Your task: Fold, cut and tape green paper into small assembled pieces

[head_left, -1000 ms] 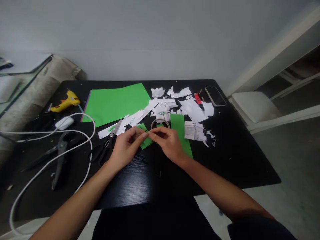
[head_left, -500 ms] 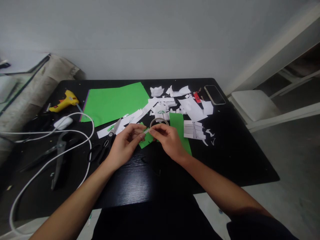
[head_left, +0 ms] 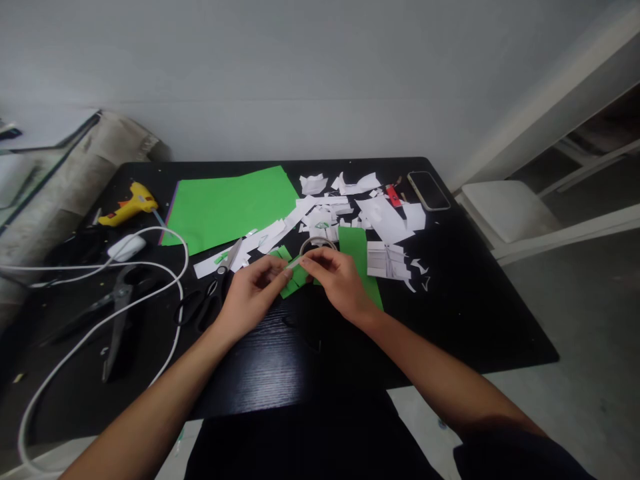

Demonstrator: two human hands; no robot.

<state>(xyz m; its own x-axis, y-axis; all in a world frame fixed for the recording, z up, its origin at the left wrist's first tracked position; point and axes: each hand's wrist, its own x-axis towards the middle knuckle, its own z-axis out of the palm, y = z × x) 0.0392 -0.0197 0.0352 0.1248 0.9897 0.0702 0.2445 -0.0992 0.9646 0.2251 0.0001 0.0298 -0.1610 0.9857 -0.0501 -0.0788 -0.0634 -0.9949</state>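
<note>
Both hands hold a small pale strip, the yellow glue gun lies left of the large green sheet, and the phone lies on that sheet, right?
Not quite: the head view shows the phone on the table, near its far right corner, not on the green sheet. The left hand and right hand do hold the pale strip, and the glue gun lies left of the sheet.
</note>
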